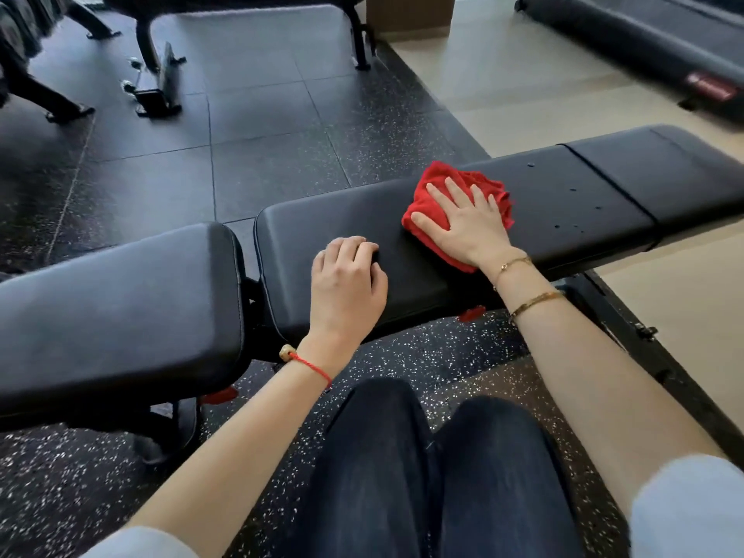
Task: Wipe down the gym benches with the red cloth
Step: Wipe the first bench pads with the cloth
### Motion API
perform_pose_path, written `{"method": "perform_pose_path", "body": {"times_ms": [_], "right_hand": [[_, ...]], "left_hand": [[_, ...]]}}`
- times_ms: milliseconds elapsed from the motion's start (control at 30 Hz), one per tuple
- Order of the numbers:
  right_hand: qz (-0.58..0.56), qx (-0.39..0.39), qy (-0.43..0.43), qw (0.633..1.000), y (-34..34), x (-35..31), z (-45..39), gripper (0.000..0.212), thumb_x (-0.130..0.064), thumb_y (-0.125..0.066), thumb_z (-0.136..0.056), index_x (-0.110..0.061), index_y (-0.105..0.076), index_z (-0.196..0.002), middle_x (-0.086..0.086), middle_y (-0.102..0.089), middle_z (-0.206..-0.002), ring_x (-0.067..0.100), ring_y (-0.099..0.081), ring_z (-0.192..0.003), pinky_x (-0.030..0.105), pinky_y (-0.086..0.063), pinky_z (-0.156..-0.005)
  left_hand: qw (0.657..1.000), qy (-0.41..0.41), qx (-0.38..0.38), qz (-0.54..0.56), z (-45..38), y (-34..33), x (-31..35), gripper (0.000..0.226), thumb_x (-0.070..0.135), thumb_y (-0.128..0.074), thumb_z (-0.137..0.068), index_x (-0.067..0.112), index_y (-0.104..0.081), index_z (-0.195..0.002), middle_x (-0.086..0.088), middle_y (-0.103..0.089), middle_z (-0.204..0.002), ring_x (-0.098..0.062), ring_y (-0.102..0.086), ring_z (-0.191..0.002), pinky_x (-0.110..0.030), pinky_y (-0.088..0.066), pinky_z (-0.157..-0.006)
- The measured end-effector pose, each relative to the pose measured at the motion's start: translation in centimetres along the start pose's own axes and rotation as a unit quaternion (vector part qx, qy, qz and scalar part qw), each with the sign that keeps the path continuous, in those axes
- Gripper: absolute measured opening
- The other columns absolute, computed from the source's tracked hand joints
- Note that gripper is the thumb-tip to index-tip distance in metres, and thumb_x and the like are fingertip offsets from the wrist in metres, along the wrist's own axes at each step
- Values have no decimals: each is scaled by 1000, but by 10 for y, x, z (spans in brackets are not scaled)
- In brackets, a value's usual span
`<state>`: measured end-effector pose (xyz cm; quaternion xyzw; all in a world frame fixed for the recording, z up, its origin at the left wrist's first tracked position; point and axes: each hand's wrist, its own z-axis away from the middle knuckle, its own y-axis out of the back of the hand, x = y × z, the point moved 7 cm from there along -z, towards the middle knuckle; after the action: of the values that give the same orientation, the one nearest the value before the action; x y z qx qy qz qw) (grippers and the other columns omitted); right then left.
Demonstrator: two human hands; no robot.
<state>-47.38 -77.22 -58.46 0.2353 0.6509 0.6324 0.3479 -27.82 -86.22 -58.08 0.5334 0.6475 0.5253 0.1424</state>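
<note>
A long black padded gym bench (pixel 563 203) runs across the view in front of me, with a separate seat pad (pixel 120 308) at its left end. The crumpled red cloth (pixel 426 187) lies on the middle of the long pad. My right hand (pixel 467 219) presses flat on the cloth with fingers spread. My left hand (pixel 346 283) rests on the pad's near edge, fingers curled, holding nothing. A few small droplets dot the pad to the right of the cloth.
My knees in dark trousers (pixel 435 469) are close under the bench. Black metal equipment legs (pixel 157 74) stand on the dark rubber floor beyond. A treadmill base (pixel 652 46) lies at the far right on pale wooden flooring.
</note>
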Motion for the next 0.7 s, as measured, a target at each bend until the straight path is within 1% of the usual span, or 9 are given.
{"method": "perform_pose_path", "body": {"times_ms": [133, 233, 333, 400, 467, 567, 633, 700], "right_hand": [[15, 2, 42, 999, -3, -19, 13, 73, -75, -24, -90, -42, -13, -154, -8, -6, -165, 31, -4, -151, 48, 1, -122], [15, 0, 103, 995, -2, -17, 32, 72, -74, -27, -90, -44, -13, -153, -9, -8, -164, 29, -5, -151, 48, -1, -123], [6, -6, 146, 989, 1, -5, 44, 72, -75, -26, -87, -47, -13, -152, -11, -10, -164, 27, -5, -152, 49, -3, -123], [-2, -5, 142, 990, 4, 7, 37, 70, -75, -28, -87, -49, -15, -151, -12, -11, -164, 27, -5, -152, 49, -1, -123], [-10, -1, 111, 994, 7, 16, 18, 67, -72, -32, -90, -49, -17, -151, -11, -11, -164, 27, -4, -151, 49, 0, -122], [-10, 3, 65, 998, 9, 15, -19, 67, -73, -30, -91, -46, -19, -152, -9, -10, -164, 31, -4, -151, 50, 2, -122], [1, 7, 72, 997, 6, 9, -33, 69, -74, -29, -90, -44, -18, -152, -8, -10, -164, 33, -5, -151, 49, 2, -122], [8, 8, 104, 994, 1, 4, -31, 71, -75, -27, -90, -44, -17, -153, -8, -9, -165, 33, -5, -151, 49, 1, -122]], "left_hand": [[1000, 8, -1, 9, 1, -1, -1, 29, 21, -49, -92, 13, -65, -115, -3, -63, -123, -24, -53, -121, -38, -37, -106], [1000, 17, -9, 16, 2, -2, -1, 31, 20, -50, -92, 13, -65, -118, -3, -62, -126, -24, -51, -125, -38, -36, -109], [1000, 24, -9, 13, 1, -3, 0, 29, 20, -51, -92, 13, -65, -116, -3, -63, -124, -25, -51, -124, -38, -36, -108], [999, 44, -10, 11, -3, -4, 2, 27, 22, -52, -91, 13, -65, -113, -2, -63, -120, -25, -51, -121, -37, -36, -105], [997, 75, -13, 5, -7, -7, 5, 26, 26, -51, -91, 14, -64, -110, -2, -62, -117, -25, -51, -118, -38, -36, -103], [994, 106, 3, -11, -8, -11, 12, 25, 28, -50, -90, 14, -61, -107, -5, -60, -113, -28, -50, -115, -40, -37, -103], [993, 112, 22, -32, -6, -13, 15, 24, 28, -51, -89, 13, -59, -106, -7, -58, -112, -30, -50, -114, -43, -37, -105], [992, 116, 37, -40, -5, -15, 14, 23, 27, -50, -89, 13, -59, -106, -7, -58, -112, -31, -50, -114, -43, -36, -106]]}}
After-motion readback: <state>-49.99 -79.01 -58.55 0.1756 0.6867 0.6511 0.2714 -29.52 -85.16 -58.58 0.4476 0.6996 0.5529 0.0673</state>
